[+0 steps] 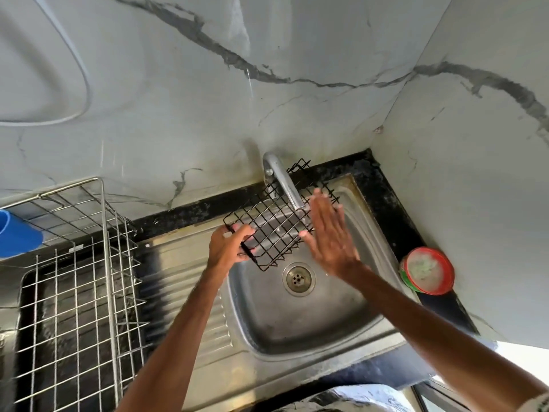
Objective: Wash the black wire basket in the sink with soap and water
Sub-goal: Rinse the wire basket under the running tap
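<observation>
The black square-mesh wire basket (276, 230) is held tilted over the stainless steel sink (297, 325), its far end up behind the curved chrome tap (282, 182), whose spout reaches down over the basket's middle. The basin's far wall shows through the open grid. The left hand (230, 245) grasps the basket's near left corner, fingers curled over the rim wire. The right hand (329, 236) is released, palm flat and fingers straight, laid along the basket's right side. Motion blur hides whether it presses the wire or is just beside it. Below the basket the basin holds a round metal drain strainer (298, 278). Whether water runs from the tap cannot be told. On the black speckled stone counter (386, 197) to the right of the sink stands a round red-rimmed tub (426, 270) holding a whitish paste with green flecks, close to the grey-veined marble wall (267, 114). Left of the ribbed steel drainboard (190, 281) stands a tall steel wire dish rack (77, 263), with a blue plastic vessel (15, 233) at its far left edge, partly cut off.
</observation>
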`<state>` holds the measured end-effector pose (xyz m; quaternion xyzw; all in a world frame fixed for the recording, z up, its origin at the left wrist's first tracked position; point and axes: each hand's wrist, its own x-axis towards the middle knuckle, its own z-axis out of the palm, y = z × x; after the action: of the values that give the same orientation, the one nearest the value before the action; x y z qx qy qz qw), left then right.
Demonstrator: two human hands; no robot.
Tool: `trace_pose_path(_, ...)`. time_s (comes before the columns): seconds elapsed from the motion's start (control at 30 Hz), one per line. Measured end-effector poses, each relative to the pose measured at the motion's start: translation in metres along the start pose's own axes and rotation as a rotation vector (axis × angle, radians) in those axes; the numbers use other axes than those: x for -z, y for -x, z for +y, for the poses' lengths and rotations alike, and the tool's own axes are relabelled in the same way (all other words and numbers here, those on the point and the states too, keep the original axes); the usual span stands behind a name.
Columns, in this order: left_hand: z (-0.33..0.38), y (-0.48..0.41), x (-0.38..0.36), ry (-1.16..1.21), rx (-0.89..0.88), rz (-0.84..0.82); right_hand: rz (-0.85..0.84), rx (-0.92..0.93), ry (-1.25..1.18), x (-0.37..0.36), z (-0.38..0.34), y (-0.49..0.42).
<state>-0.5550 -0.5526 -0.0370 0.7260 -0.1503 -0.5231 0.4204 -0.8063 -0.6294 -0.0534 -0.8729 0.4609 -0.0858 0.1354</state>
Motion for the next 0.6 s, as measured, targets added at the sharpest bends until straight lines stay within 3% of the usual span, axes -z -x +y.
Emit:
trace_pose_path(0.13,-0.006,0.011,0.007,-0.068,0.036,0.053,-0.112,-0.158,-0.193,-0.003,0.029,-0.004)
trace_pose_path(0.3,0.003,0.039,0.010,-0.225,0.019,0.120,-0.195,-0.389,-0.523,-0.001,0.004,0.015)
trace_pose_path(0.6,0.017,0.073,0.017,-0.640,-0.172,0.224,-0.423,-0.789,-1.041,0.000,0.003,0.020)
